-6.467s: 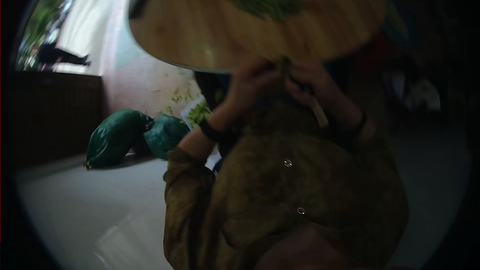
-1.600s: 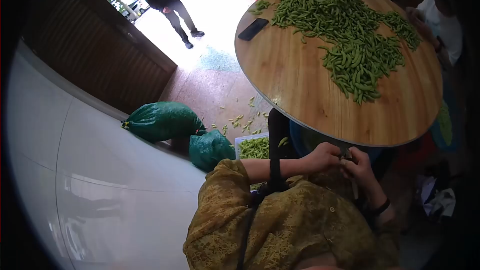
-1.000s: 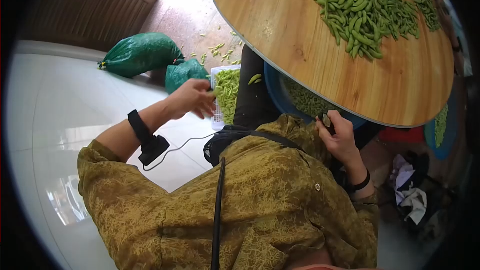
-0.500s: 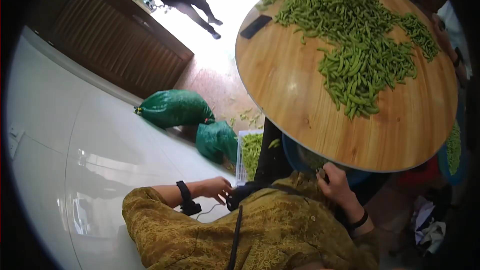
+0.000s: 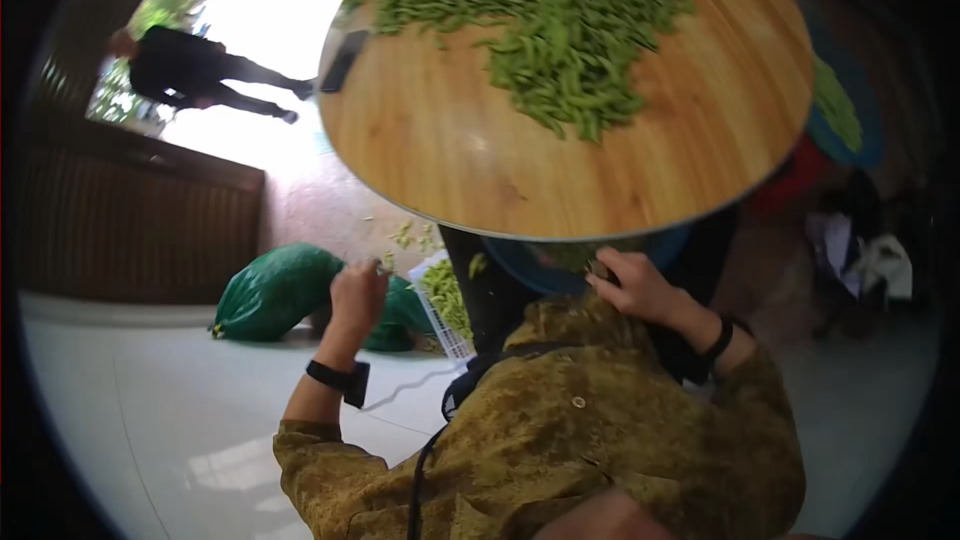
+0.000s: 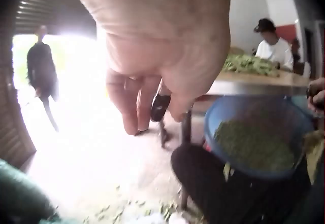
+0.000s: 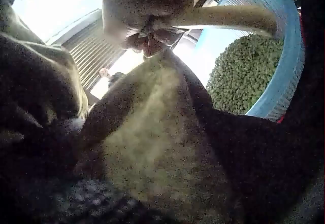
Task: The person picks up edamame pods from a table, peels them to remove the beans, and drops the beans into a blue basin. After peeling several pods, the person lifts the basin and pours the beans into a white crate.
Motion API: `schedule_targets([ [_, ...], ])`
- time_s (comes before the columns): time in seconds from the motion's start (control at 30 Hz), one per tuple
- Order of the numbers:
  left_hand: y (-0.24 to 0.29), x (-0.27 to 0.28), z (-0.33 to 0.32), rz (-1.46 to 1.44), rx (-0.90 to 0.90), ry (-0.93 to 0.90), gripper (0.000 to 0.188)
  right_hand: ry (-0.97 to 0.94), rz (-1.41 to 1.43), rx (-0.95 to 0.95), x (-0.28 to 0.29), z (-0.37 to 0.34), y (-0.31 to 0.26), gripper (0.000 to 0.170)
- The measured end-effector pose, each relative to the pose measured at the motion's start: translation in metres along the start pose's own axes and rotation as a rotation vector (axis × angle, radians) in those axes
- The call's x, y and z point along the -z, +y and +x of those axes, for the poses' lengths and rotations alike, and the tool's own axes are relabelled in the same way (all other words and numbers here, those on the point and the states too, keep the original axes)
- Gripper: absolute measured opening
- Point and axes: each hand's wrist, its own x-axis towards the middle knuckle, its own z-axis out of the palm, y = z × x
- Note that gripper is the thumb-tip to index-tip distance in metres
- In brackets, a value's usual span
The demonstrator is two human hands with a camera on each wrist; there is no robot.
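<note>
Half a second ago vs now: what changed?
The left hand moved forward and outward from beside the hip; in the head view it now overlaps the bulging green plastic sacks, apparently pinching a small dark object, pickup unclear. Unchanged: right hand gripping near the edge of the round wooden table; heap of green pods on top.

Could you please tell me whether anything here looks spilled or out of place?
Yes: several green pods lie scattered on the floor near the white crate. They look spilled, since others are gathered in that crate or heaped on the table.
</note>
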Motion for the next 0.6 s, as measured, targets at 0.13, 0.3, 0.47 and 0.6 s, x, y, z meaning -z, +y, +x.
schedule_targets([
  [0.13, 0.079, 0.049, 0.069, -0.421, -0.399, 0.307, 0.013, -0.073, 0.311, -0.236, 0.017, 0.024, -0.019, 0.020],
  [0.3, 0.157, 0.040, 0.158, -0.506, -0.772, 0.387, 0.018, -0.049, 0.451, -0.379, 0.022, 0.028, -0.030, 0.019],
  [0.47, 0.193, 0.012, 0.201, -0.319, -0.809, 0.466, 0.014, -0.004, 0.674, -0.569, 0.025, 0.020, -0.030, 0.030],
  [0.6, 0.193, 0.008, 0.200, -0.396, -0.680, 0.506, 0.011, 0.060, 0.853, -0.664, 0.033, 0.032, -0.042, 0.019],
])
